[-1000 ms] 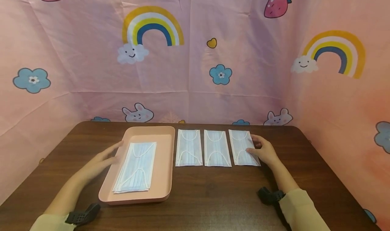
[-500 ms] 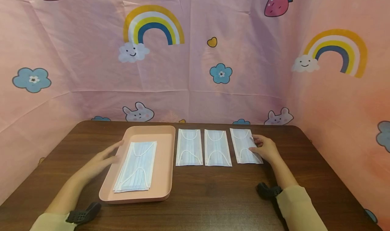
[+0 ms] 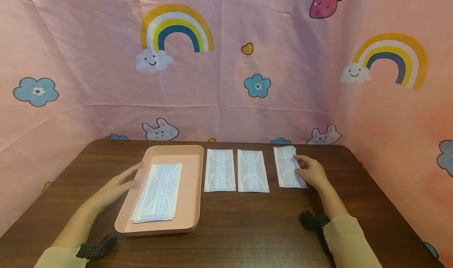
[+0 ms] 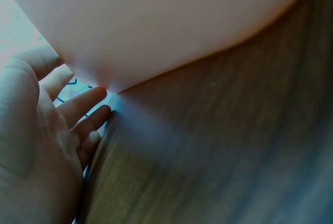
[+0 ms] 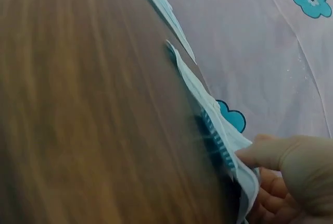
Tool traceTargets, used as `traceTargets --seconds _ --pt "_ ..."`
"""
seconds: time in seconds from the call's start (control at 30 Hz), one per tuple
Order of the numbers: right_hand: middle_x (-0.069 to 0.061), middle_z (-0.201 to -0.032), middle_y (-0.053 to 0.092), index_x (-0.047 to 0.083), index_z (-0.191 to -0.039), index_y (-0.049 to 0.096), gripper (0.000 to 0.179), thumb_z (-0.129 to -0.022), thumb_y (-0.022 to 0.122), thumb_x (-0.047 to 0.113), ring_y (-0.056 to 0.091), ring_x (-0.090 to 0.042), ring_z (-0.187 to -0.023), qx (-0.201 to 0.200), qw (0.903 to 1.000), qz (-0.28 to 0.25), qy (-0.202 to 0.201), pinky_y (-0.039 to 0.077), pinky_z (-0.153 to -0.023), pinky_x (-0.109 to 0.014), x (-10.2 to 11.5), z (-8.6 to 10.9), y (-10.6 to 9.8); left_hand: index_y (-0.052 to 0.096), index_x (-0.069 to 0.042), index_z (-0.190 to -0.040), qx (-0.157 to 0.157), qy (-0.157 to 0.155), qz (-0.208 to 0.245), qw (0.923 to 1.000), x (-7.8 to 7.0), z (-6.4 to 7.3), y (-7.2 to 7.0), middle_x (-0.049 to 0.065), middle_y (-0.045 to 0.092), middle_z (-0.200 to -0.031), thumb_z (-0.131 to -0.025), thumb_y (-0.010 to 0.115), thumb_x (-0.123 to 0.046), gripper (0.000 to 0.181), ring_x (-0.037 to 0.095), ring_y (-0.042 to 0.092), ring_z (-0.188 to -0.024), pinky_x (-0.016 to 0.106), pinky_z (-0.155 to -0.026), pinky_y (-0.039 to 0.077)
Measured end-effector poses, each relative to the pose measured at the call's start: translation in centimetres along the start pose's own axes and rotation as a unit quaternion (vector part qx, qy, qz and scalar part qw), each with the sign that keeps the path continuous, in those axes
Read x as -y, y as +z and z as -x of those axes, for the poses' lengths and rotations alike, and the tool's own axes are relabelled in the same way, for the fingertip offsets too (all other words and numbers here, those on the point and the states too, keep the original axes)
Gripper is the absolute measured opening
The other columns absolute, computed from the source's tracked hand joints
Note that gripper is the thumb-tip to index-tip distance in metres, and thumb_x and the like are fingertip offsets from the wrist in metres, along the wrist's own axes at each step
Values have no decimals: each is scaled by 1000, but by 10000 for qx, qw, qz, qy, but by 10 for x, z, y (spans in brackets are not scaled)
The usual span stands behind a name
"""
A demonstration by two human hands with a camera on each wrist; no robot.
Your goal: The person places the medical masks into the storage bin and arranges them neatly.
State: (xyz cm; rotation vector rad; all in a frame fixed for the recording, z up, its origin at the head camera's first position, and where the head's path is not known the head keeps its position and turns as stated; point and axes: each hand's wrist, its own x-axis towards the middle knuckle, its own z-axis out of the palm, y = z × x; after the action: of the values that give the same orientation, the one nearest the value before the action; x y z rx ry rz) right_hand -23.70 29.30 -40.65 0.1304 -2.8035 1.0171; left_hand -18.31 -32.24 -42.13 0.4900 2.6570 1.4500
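Observation:
My right hand (image 3: 312, 172) pinches the right edge of the rightmost face mask (image 3: 286, 169). In the right wrist view that mask (image 5: 205, 101) is lifted a little off the table, with the thumb on one side and the fingers beneath. Two more masks lie flat to its left, a middle mask (image 3: 252, 173) and a left mask (image 3: 218, 173). At the left side of a pink tray (image 3: 190, 205), my left hand (image 3: 112, 189) rests its extended fingers against the wall. Inside the tray lies a stack of masks (image 3: 158, 191). The left wrist view shows the tray's wall (image 4: 156, 31) close up.
Everything stands on a dark brown wooden table (image 3: 240, 232). A pink patterned cloth (image 3: 283, 75) hangs behind the table and along both sides. Black wrist bands (image 3: 97, 248) sit on both forearms.
My right hand has shifted the rightmost mask slightly right and away from me, widening the gap to the middle mask. The left hand and the tray stay in place.

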Motion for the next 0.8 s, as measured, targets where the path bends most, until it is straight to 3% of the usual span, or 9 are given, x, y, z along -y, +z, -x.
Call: traceTargets --seconds 0.07,0.23,0.3,0.47,0.67,0.8 --pt "-21 -97 64 0 -128 58 44 -84 65 2 57 -33 -89 11 9999 -113 -12 45 -75 -45 -2 0 -1 28 -6 -150 14 14 23 10000 0 -1 0 22 25 -152 -97 55 -21 62 41 17 -137 65 -99 21" --pt "-25 -103 64 -5 -127 58 42 -85 63 -2 57 -31 -89 126 9982 -585 38 48 -71 -36 -3 1 -4 28 -6 -151 36 42 -20 10000 0 -1 0 20 25 -153 -98 55 -21 61 38 18 -137 36 -103 30" --pt "-27 -105 63 -6 -127 58 42 -85 63 -4 56 -31 -89 177 9965 -806 141 48 -70 -32 -3 2 -5 28 -6 -151 32 41 -49 10000 0 -1 0 19 26 -153 -98 54 -21 61 35 18 -138 32 -102 31" --pt "-29 -118 58 -5 -130 55 44 -87 61 -3 52 -32 -95 407 9897 -1300 437 48 -76 -33 -2 3 -6 27 -4 -150 38 16 93 9999 0 -1 0 21 24 -153 -98 55 -20 61 41 15 -138 63 -101 22" --pt "-31 -137 44 -6 -134 51 49 -86 59 -4 44 -39 -119 556 9837 -1595 620 39 -97 -50 1 6 -6 27 -4 -150 39 -11 144 9999 0 -1 1 22 24 -153 -97 55 -20 62 45 14 -137 67 -99 19" --pt "-30 -141 39 -5 -135 50 51 -85 61 -4 36 -41 -127 581 9821 -1632 735 32 -103 -52 0 7 -5 27 -4 -150 31 27 114 9999 0 -1 0 22 24 -153 -97 55 -20 62 45 14 -137 67 -99 19"
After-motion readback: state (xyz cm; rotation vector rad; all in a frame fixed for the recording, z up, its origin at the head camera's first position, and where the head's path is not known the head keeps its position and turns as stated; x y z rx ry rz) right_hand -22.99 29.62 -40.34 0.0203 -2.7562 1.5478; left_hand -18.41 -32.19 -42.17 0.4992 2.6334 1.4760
